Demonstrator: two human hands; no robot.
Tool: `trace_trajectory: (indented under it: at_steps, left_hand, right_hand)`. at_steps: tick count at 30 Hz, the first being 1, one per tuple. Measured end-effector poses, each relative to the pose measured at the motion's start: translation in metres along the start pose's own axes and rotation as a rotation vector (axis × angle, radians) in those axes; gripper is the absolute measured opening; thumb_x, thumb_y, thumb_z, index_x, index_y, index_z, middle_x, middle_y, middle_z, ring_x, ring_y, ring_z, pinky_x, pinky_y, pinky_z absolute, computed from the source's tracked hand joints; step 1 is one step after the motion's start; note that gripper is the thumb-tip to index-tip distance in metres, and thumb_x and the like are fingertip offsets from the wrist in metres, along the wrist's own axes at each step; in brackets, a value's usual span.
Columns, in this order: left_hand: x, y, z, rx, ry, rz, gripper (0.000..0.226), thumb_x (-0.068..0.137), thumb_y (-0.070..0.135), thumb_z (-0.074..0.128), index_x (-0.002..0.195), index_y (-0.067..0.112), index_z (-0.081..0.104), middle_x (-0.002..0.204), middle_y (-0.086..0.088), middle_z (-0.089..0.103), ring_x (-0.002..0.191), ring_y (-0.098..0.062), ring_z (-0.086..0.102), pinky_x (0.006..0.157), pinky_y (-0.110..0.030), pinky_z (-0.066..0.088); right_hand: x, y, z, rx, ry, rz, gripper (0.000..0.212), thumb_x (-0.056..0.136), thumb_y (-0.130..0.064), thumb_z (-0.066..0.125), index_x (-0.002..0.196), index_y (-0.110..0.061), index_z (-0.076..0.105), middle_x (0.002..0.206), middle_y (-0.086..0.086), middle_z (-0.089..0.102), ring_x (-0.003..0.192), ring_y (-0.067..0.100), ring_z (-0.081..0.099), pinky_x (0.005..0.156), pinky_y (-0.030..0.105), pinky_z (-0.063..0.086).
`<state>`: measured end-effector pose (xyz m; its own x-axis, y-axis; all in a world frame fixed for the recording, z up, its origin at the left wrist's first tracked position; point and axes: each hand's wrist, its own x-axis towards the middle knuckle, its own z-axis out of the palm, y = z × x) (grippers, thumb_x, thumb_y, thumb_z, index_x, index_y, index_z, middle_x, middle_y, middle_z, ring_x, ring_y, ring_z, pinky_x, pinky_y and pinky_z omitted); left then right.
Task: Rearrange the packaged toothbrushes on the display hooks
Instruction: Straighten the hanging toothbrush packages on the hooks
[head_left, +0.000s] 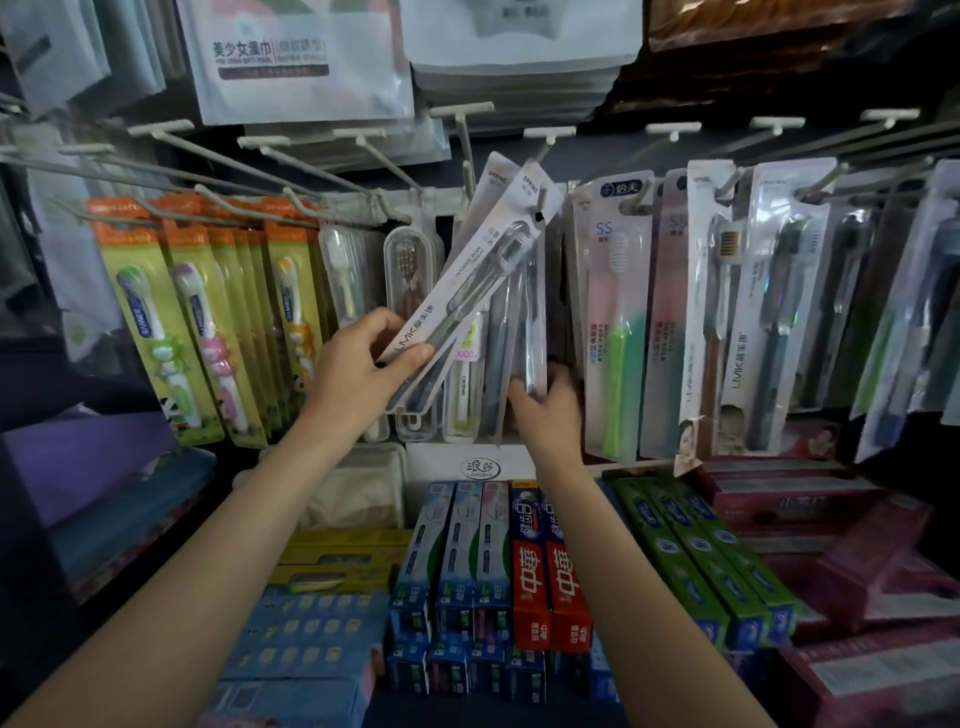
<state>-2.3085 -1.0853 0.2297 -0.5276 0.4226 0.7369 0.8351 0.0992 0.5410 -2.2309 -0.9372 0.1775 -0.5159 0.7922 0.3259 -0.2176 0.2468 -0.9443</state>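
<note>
Green toothbrush (615, 384), red toothpaste boxes (550, 587)

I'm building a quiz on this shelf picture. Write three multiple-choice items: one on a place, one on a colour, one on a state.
1. Where are the red toothpaste boxes?
A. on the shelf below the hooks
B. hanging on a hook
C. in the left hand

2. What colour is the handle of the SS toothbrush?
A. purple
B. green
C. black

3. How is the LMK pack in the left hand held?
A. upright
B. flat, face down
C. tilted, top leaning right

Answers:
1. A, they stand among the boxes under the hanging packs.
2. B, its lower part is bright green.
3. C, fingers grip its bottom end while its top slants toward a hook; the right hand holds hanging packs.
</note>
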Motion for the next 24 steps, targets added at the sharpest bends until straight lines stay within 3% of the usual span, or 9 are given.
trace_trajectory:
  at_steps: [4, 8, 10, 12, 14, 19, 24]
  left_hand:
    - [-0.002, 0.000, 0.001, -0.001, -0.004, -0.009, 0.010, 0.084, 0.019, 0.066, 0.089, 0.014, 0.058, 0.089, -0.001, 0.065, 0.084, -0.018, 0.062, 0.073, -0.031, 0.050]
    - [-0.004, 0.003, 0.002, -0.002, -0.024, -0.021, 0.010, 0.084, 0.019, 0.065, 0.084, 0.020, 0.055, 0.083, 0.008, 0.063, 0.078, -0.011, 0.060, 0.067, -0.025, 0.048]
    - [-0.005, 0.006, 0.003, 0.000, -0.037, -0.024, 0.016, 0.085, 0.018, 0.065, 0.079, 0.026, 0.052, 0.080, 0.015, 0.059, 0.075, -0.003, 0.058, 0.062, -0.020, 0.043]
    - [-0.006, 0.007, 0.005, -0.005, -0.042, -0.030, 0.015, 0.085, 0.018, 0.065, 0.080, 0.024, 0.052, 0.080, 0.015, 0.058, 0.075, -0.001, 0.057, 0.061, -0.019, 0.042]
    - [-0.007, 0.008, 0.007, 0.001, -0.030, -0.034, 0.011, 0.085, 0.017, 0.065, 0.085, 0.017, 0.054, 0.080, 0.014, 0.057, 0.074, 0.001, 0.055, 0.059, -0.016, 0.040]
    - [-0.011, 0.011, 0.015, -0.019, -0.011, -0.063, 0.010, 0.086, 0.018, 0.063, 0.091, 0.015, 0.055, 0.082, 0.014, 0.057, 0.074, 0.003, 0.054, 0.061, -0.012, 0.041]
    - [-0.017, 0.014, 0.028, -0.058, 0.032, -0.089, 0.014, 0.088, 0.016, 0.061, 0.101, 0.013, 0.056, 0.089, 0.011, 0.058, 0.078, 0.006, 0.054, 0.061, -0.002, 0.041]
  right_hand:
    - [-0.017, -0.007, -0.004, 0.045, -0.020, -0.025, 0.039, 0.090, -0.032, 0.055, 0.124, -0.012, 0.048, 0.112, 0.004, 0.058, 0.102, 0.018, 0.054, 0.088, 0.032, 0.044]
    - [-0.020, -0.009, -0.008, 0.233, -0.079, 0.150, 0.055, 0.092, -0.054, 0.038, 0.136, -0.022, 0.041, 0.127, -0.011, 0.044, 0.118, 0.011, 0.041, 0.104, 0.035, 0.031]
    - [-0.023, -0.012, -0.010, 0.339, -0.109, 0.256, 0.062, 0.084, -0.059, 0.039, 0.135, -0.025, 0.044, 0.137, 0.001, 0.049, 0.124, 0.022, 0.046, 0.107, 0.044, 0.033]
    - [-0.024, -0.016, -0.015, 0.309, -0.145, 0.232, 0.051, 0.086, -0.052, 0.044, 0.127, -0.022, 0.050, 0.124, 0.007, 0.057, 0.112, 0.026, 0.055, 0.098, 0.043, 0.043]
    - [-0.024, -0.019, -0.020, 0.244, -0.136, 0.157, 0.034, 0.092, -0.040, 0.050, 0.120, -0.021, 0.051, 0.111, 0.000, 0.058, 0.101, 0.018, 0.056, 0.091, 0.037, 0.046]
    - [-0.021, -0.018, -0.027, 0.090, -0.049, 0.018, 0.031, 0.088, -0.021, 0.061, 0.117, -0.013, 0.053, 0.105, 0.004, 0.062, 0.087, 0.013, 0.060, 0.071, 0.025, 0.051]
    - [-0.026, -0.019, -0.035, -0.234, 0.083, -0.195, 0.033, 0.091, -0.022, 0.058, 0.120, -0.009, 0.047, 0.097, -0.001, 0.059, 0.076, 0.008, 0.056, 0.066, 0.021, 0.045]
